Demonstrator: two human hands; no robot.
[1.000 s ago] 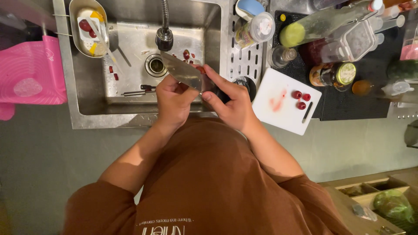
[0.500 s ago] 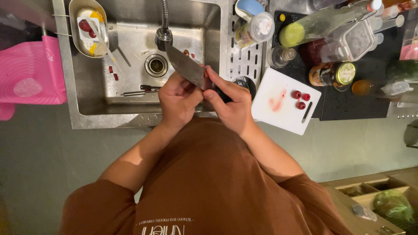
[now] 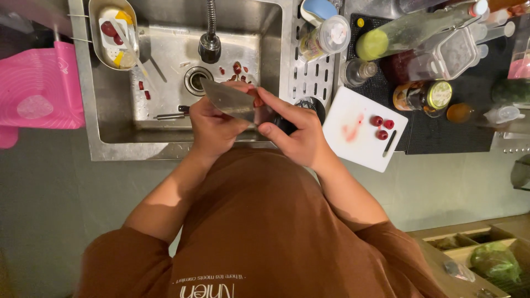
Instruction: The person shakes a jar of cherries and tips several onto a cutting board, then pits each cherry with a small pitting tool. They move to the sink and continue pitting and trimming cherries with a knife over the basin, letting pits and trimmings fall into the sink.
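Both hands met over the steel sink (image 3: 165,138): the right hand (image 3: 298,132) gripped the dark handle of a broad knife (image 3: 229,101), while the left hand (image 3: 212,128) pinched its flat blade (tip pointing toward the drain). A white cutting board (image 3: 359,146) with red fruit (image 3: 382,127) lay just right.

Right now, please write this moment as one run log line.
left hand: on knife blade | right hand: grips handle | place: over sink

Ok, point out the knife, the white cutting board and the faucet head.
knife (image 3: 229,101), head view, flat of the blade
white cutting board (image 3: 353,144), head view, bare lower part
faucet head (image 3: 210,48), head view, dark nozzle
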